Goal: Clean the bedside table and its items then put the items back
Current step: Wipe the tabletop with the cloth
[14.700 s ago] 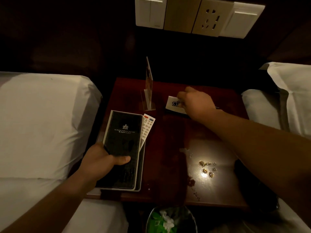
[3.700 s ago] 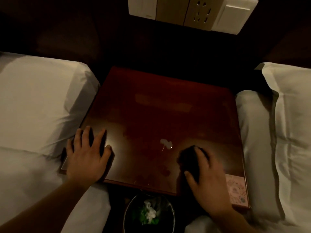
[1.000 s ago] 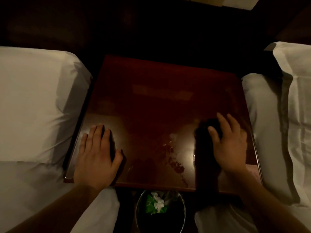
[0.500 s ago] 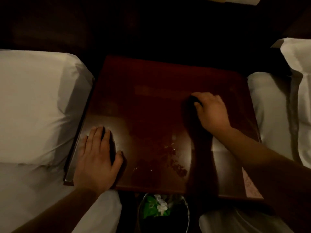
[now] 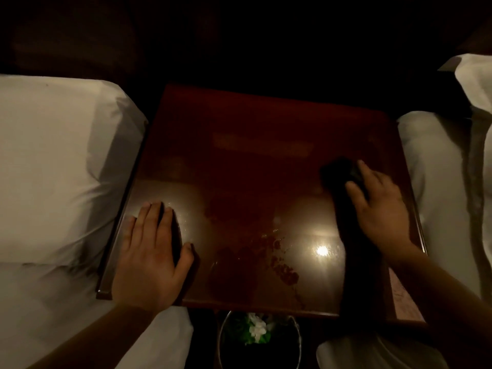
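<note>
The dark red bedside table (image 5: 253, 145) fills the middle of the head view, its glossy top bare of items. My right hand (image 5: 378, 206) presses a dark cloth (image 5: 336, 170) flat against the table's right side, fingers spread over it. My left hand (image 5: 151, 251) lies flat with fingers together on the near left corner and holds nothing. Reddish smears and small droplets (image 5: 279, 259) mark the near middle of the top, beside a bright lamp reflection (image 5: 322, 250).
White bedding (image 5: 53, 169) borders the table on the left and more white bedding (image 5: 447, 195) on the right. A bin (image 5: 294, 324) with green and white waste sits on the floor below the front edge. A pinkish card (image 5: 404, 302) lies at the near right corner.
My right hand slid the dark cloth from the middle back toward the right edge and slightly nearer. My left hand stayed flat on the near left corner.
</note>
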The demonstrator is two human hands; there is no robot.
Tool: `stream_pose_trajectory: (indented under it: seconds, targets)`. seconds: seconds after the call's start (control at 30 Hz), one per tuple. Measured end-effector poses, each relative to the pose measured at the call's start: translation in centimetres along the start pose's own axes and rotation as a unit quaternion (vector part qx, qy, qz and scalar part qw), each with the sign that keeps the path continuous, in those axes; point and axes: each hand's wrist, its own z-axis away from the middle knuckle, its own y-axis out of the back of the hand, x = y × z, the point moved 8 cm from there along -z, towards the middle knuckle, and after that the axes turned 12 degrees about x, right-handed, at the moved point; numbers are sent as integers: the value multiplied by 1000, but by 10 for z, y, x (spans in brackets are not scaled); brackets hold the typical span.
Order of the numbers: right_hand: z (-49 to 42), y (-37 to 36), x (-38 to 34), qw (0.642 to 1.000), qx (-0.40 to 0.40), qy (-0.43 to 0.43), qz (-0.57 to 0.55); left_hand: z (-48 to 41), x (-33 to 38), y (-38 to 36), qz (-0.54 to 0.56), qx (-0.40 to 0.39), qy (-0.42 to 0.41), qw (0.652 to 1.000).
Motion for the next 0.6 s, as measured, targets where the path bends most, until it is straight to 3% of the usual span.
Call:
stream_pose_trajectory:
  seconds: [0.07,0.13,0.2,0.3,0.37,0.43,0.5,0.53,0.6]
  targets:
    - [-5,6,-20,998,43,-17,-36,-1,0,-1,-1,-3,-1,1000]
    - [43,-1,-85,991,20,103,-78,0,-1,-1,5,-6,-3,1000]
    - [116,-18,-158,965,-55,225,-124,-1,-1,0,7,4,-8,1000]
    - [152,-36,-207,917,-125,368,-87,0,0,-2,10,11,-17,1000]
    - [97,-38,-168,944,-63,322,-15,-1,-2,-2,11,11,-14,1000]
    - [37,-26,-93,984,-22,163,72,0,-2,-5,5,2,-9,1000]
    - [12,-7,-34,993,-3,6,119,0,-2,-4,1,-3,-5,1000]
    - [14,-3,-31,991,2,-34,129,-1,-1,-4,-2,-8,-2,1000]
    - [40,-8,-67,990,-25,15,135,-1,-1,-4,-11,-25,1,1000]
